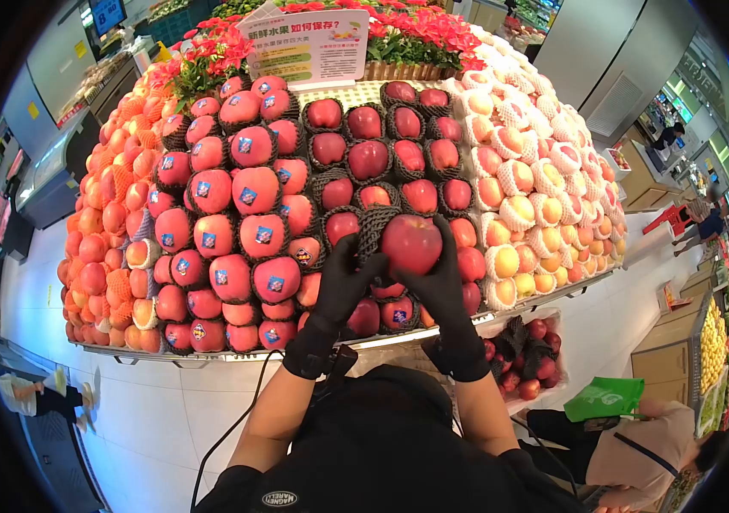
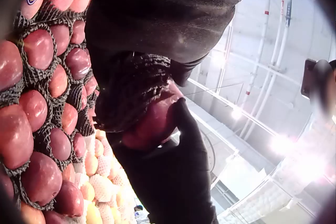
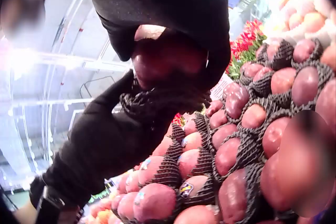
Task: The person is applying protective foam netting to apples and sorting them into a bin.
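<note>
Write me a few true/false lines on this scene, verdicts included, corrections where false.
1. The right hand holds a red apple. True.
2. The left hand holds a phone. False: it grips a black net.
3. Both hands are bare. False: both are gloved in black.
4. Red flowers show on both sides of the sign in the head view. True.
5. The sign lies flat beneath the hands. False: it stands up at the far side of the display, beyond the hands.
6. Fruit in pale nets is piled to the right of the hands in the head view. True.
</note>
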The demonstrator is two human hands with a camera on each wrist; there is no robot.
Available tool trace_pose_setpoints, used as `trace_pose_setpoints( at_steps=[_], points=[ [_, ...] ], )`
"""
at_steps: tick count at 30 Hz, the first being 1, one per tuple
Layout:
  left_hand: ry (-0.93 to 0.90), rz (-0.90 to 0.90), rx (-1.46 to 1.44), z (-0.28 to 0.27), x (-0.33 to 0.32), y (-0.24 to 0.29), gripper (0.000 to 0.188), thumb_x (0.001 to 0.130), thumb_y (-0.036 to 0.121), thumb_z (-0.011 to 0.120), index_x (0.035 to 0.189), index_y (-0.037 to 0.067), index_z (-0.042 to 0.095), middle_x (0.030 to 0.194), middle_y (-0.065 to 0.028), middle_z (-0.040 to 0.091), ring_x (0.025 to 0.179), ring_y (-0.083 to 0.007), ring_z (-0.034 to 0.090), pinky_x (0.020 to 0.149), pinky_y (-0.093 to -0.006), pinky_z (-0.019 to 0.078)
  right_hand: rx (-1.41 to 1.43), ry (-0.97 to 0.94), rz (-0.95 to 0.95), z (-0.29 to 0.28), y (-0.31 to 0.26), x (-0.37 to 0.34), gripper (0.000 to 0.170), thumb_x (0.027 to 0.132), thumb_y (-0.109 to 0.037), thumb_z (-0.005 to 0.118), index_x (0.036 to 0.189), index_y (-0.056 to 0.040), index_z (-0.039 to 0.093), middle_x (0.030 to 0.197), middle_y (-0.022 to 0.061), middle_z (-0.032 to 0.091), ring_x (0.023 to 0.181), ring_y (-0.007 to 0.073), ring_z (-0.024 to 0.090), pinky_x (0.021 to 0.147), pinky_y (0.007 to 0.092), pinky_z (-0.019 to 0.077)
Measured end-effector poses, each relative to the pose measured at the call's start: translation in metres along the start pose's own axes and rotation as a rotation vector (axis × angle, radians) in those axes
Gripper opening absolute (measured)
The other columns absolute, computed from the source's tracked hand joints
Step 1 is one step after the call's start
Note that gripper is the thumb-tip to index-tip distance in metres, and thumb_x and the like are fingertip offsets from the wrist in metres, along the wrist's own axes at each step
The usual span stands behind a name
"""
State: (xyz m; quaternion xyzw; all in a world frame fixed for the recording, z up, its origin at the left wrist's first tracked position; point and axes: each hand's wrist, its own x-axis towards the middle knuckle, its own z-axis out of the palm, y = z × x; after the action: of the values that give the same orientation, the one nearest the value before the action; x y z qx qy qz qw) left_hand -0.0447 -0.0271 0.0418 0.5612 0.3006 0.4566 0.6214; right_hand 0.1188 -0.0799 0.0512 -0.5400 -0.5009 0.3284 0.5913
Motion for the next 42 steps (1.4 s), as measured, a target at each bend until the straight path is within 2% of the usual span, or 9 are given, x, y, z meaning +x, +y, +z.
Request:
trace_pose_setpoints(
  at_steps=[3,8,14,17,20,26,35,40,42],
  points=[
    [0.082,0.047,-0.278,-0.023,0.004,-0.017,0.035,0.089,0.005,0.062,0.122,0.000,0.052,0.110,-0.0079,0.062,0.098,-0.0143,0.059,0.085,-0.0292,0.0492,0.231,-0.019,0.126,0.004,0.012,0.005,0.092,0.068,-0.010,0.077,0.144,-0.0044,0.026,0.135,0.0138,0.044,0.123,0.0240,0.047,0.101,0.0376,0.0427],
    [0.105,0.001,-0.331,-0.044,0.004,-0.011,0.035,0.089,0.005,0.062,0.123,0.000,0.053,0.115,-0.0090,0.062,0.102,-0.0159,0.059,0.088,-0.0305,0.0489,0.464,-0.022,0.243,0.010,0.025,0.007,0.092,0.067,-0.010,0.076,0.145,-0.0053,0.026,0.135,0.0132,0.044,0.123,0.0240,0.046,0.102,0.0379,0.0420],
    [0.066,0.032,-0.264,-0.051,0.008,-0.010,0.037,0.085,0.006,0.066,0.121,0.001,0.055,0.114,-0.0078,0.062,0.099,-0.0144,0.060,0.084,-0.0295,0.0511,0.062,-0.019,-0.064,0.033,-0.003,0.019,0.088,0.067,-0.009,0.077,0.141,-0.0051,0.031,0.133,0.0124,0.045,0.124,0.0239,0.046,0.101,0.0384,0.0427],
    [0.041,0.061,-0.183,-0.051,0.011,-0.008,0.038,0.084,0.006,0.068,0.120,0.001,0.055,0.113,-0.0071,0.062,0.097,-0.0140,0.061,0.083,-0.0292,0.0516,-0.046,-0.055,-0.071,0.039,0.003,0.028,0.087,0.066,-0.010,0.079,0.139,-0.0042,0.032,0.132,0.0126,0.046,0.122,0.0242,0.047,0.099,0.0387,0.0449],
    [0.105,0.113,-0.163,-0.053,0.007,-0.008,0.039,0.084,0.007,0.068,0.120,0.001,0.055,0.112,-0.0070,0.062,0.098,-0.0144,0.061,0.084,-0.0297,0.0516,0.450,-0.012,0.266,0.046,0.010,0.030,0.086,0.067,-0.011,0.079,0.139,-0.0031,0.032,0.131,0.0134,0.046,0.121,0.0247,0.047,0.099,0.0385,0.0449],
    [0.078,0.059,-0.210,-0.058,0.011,-0.018,0.047,0.086,0.013,0.067,0.127,-0.001,0.049,0.115,-0.0102,0.060,0.103,-0.0171,0.059,0.086,-0.0307,0.0509,-0.210,0.157,-0.013,0.064,0.013,0.038,0.076,0.076,-0.020,0.075,0.138,-0.0019,0.033,0.129,0.0156,0.047,0.116,0.0246,0.050,0.094,0.0351,0.0467],
    [0.067,0.016,-0.208,-0.065,0.030,-0.025,0.050,0.091,0.021,0.063,0.132,-0.001,0.043,0.127,-0.0121,0.053,0.112,-0.0198,0.053,0.095,-0.0337,0.0465,0.200,-0.109,0.134,0.044,-0.006,0.038,0.043,0.096,-0.017,0.050,0.136,-0.0032,0.044,0.129,0.0092,0.051,0.113,0.0177,0.052,0.089,0.0314,0.0477],
    [0.002,-0.092,-0.375,-0.061,0.020,-0.018,0.056,0.088,0.024,0.066,0.134,0.000,0.043,0.127,-0.0116,0.053,0.113,-0.0198,0.053,0.097,-0.0341,0.0449,0.092,-0.243,0.225,0.039,-0.013,0.034,0.049,0.094,-0.021,0.055,0.137,-0.0022,0.041,0.127,0.0103,0.052,0.106,0.0163,0.056,0.091,0.0308,0.0466],
    [-0.030,0.041,-0.323,-0.065,0.020,-0.012,0.056,0.087,0.019,0.068,0.133,0.001,0.043,0.125,-0.0111,0.054,0.111,-0.0185,0.054,0.092,-0.0331,0.0475,0.141,-0.239,0.197,0.045,-0.014,0.034,0.051,0.093,-0.021,0.055,0.138,-0.0015,0.039,0.127,0.0111,0.052,0.111,0.0172,0.054,0.093,0.0318,0.0454]
  ],
)
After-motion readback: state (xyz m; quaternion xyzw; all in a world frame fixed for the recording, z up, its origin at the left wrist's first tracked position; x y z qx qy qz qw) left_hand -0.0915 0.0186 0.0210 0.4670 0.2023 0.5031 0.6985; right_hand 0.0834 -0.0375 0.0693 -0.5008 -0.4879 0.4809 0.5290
